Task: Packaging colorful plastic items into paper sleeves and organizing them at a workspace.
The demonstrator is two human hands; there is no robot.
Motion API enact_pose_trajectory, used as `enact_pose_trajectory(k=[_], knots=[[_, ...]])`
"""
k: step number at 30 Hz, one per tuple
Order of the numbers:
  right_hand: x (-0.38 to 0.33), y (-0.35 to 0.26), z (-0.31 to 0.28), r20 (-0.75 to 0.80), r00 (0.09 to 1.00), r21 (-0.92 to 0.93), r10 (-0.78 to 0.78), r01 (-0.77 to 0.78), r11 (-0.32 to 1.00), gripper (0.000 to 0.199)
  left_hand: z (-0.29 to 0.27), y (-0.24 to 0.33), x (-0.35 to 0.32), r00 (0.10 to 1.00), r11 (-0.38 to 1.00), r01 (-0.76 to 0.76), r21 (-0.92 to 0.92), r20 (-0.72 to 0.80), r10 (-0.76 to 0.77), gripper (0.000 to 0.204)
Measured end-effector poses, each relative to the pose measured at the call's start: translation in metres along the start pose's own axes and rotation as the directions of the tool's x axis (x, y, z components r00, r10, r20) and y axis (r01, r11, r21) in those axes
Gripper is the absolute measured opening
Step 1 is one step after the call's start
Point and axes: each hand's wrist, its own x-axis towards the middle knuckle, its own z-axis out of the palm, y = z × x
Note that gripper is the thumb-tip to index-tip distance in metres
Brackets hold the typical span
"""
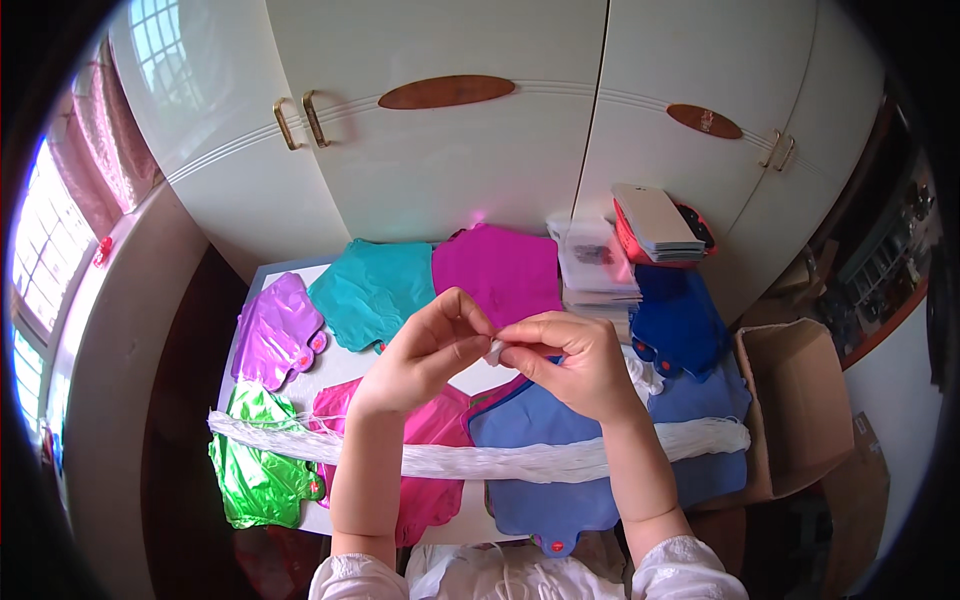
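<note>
My left hand [422, 358] and my right hand [575, 362] meet above the middle of the table, thumbs and forefingers pinched together. Between the fingertips is a small white piece [494, 352], mostly covered, so its kind cannot be made out. Below my wrists, a long bundle of white strings [520, 462] stretches across the table. It lies over flat, limp pieces with rounded lobes: a shiny green piece [262, 490], a pink piece [432, 505] and greyish-blue pieces [560, 510]. A crumpled white thing [642, 377] rests beside my right wrist.
Farther back lie a lilac piece [275, 325], a teal piece [375, 285], a magenta piece [497, 265] and a dark blue piece [685, 315]. Stacked clear packets [592, 262] and white cards [655, 222] stand back right. An open cardboard box [800, 400] adjoins the table's right side; cabinets [450, 160] rise behind.
</note>
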Motion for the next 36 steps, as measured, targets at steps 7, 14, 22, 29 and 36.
enact_pose_trajectory(k=[7, 14, 22, 29, 36], knots=[[0.001, 0.007, -0.004, 0.047, 0.998, -0.038, 0.034, -0.032, 0.999, 0.011, -0.002, 0.008, -0.004, 0.998, 0.984, 0.042, 0.173, 0.037, -0.049, 0.020], [0.030, 0.057, 0.018, 0.062, 0.929, 0.001, 0.364, -0.365, 0.931, 0.009, -0.029, 0.018, -0.004, 0.868, 0.905, -0.060, 0.421, -0.426, 0.256, 0.011], [0.074, 0.155, 0.083, 0.204, 0.828, -0.326, 0.522, -0.446, 0.834, 0.008, -0.044, 0.038, -0.023, 0.809, 0.924, -0.188, 0.333, -0.481, 0.338, 0.005], [0.071, 0.181, 0.102, 0.167, 0.799, -0.594, 0.577, -0.386, 0.706, 0.010, -0.045, 0.040, -0.025, 0.806, 0.900, -0.203, 0.387, -0.456, 0.378, 0.007], [0.064, 0.192, 0.108, 0.160, 0.835, -0.572, 0.526, -0.356, 0.739, 0.010, -0.045, 0.038, -0.022, 0.815, 0.905, -0.193, 0.380, -0.451, 0.363, 0.004]])
